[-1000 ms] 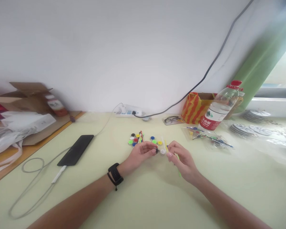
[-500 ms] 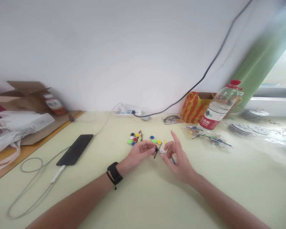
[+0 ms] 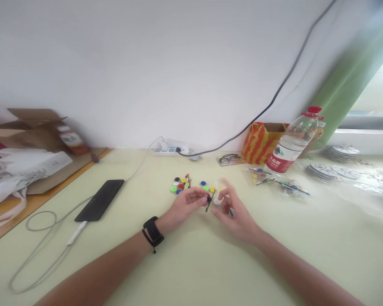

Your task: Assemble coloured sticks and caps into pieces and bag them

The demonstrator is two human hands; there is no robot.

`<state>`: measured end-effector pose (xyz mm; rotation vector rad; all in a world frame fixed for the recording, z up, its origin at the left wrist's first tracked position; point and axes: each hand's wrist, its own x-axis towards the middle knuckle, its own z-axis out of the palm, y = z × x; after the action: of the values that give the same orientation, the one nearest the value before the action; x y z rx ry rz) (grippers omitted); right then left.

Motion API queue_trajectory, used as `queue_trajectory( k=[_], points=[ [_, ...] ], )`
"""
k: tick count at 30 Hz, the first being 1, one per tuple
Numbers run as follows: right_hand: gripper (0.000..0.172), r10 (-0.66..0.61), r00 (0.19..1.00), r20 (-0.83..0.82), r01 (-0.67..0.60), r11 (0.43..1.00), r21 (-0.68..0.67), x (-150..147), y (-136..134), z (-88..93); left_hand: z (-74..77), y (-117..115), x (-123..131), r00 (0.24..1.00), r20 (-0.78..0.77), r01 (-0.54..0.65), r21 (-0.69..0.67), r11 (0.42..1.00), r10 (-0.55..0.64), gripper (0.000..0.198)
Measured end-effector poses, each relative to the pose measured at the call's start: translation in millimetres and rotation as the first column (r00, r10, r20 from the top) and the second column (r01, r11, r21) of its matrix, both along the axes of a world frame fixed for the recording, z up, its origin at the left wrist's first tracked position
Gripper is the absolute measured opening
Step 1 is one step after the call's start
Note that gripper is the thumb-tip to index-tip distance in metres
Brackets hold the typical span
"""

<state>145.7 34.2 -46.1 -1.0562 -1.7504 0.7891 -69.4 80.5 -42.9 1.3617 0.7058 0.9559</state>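
My left hand (image 3: 190, 204), a black watch on its wrist, pinches a small black round piece with a thin black arrow-tipped pointer (image 3: 210, 201), which looks like a clock hand. Just to the right, my right hand (image 3: 238, 214) has its thumb and fingers apart, and its raised index finger is blurred. A white disc (image 3: 217, 201) lies between the hands, close to the right fingertips. Behind my left hand is a group of coloured discs and pointers, with a green disc (image 3: 174, 189) among them. A blue disc (image 3: 203, 183) and a yellow disc (image 3: 212, 189) lie behind the gap between the hands.
A black phone (image 3: 99, 200) on a cable lies at left. Against the wall sit a power strip (image 3: 170, 149) and glasses (image 3: 229, 159). At right stand a water bottle (image 3: 289, 148) and a striped bag (image 3: 258, 142), near bagged parts (image 3: 287, 187) and stacked white discs (image 3: 322, 172).
My right index finger has bent down from its upright pose, and the right thumb has shifted slightly left towards the black pointer. My left hand keeps its hold.
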Motion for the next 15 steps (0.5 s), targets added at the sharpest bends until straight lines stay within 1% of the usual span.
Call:
queue_trajectory(
  k=[1,2,3,4,6,8,10,12,15],
  points=[
    [0.028,0.035,0.999,0.016,-0.035,0.999,-0.001,1.5,0.7,2.3,-0.6,0.2,-0.1,1.0,0.003,0.0,0.0,1.0,0.0,0.029],
    [0.042,0.061,0.998,0.021,-0.061,0.998,-0.002,3.0,1.3,4.7,-1.1,0.4,-0.3,1.0,0.004,0.0,-0.001,1.0,0.0,0.029],
    [0.05,0.071,0.997,0.012,-0.071,0.998,0.0,4.2,1.6,7.0,-1.4,0.6,-0.4,1.0,0.005,0.0,-0.003,1.0,0.0,0.028],
    [0.053,0.059,0.998,-0.012,-0.059,0.998,0.002,5.0,1.7,8.9,-1.5,0.7,-0.6,1.0,0.006,0.002,-0.004,1.0,-0.002,0.028],
    [0.047,0.018,0.998,-0.06,-0.019,1.0,-0.009,4.9,1.3,11.4,-0.9,0.5,-0.8,1.0,0.001,0.012,-0.003,1.0,-0.012,0.029],
    [0.035,-0.001,0.996,-0.095,-0.002,1.0,-0.028,2.9,0.4,11.6,0.5,-0.1,-0.6,1.0,-0.008,0.017,0.001,1.0,-0.017,0.029],
    [0.023,0.007,0.993,-0.119,-0.012,0.999,-0.043,0.0,-0.5,10.1,2.3,-1.3,0.0,1.0,-0.018,0.019,0.006,1.0,-0.019,0.029],
    [0.015,0.019,0.992,-0.123,-0.025,0.999,-0.047,-2.4,-1.2,7.8,3.9,-2.7,0.9,0.999,-0.026,0.025,0.008,1.0,-0.025,0.03],
    [0.008,0.02,0.996,-0.086,-0.024,0.999,-0.039,-4.0,-1.6,4.4,5.3,-4.5,2.5,0.999,-0.033,0.041,0.003,0.999,-0.041,0.032]
  ],
)
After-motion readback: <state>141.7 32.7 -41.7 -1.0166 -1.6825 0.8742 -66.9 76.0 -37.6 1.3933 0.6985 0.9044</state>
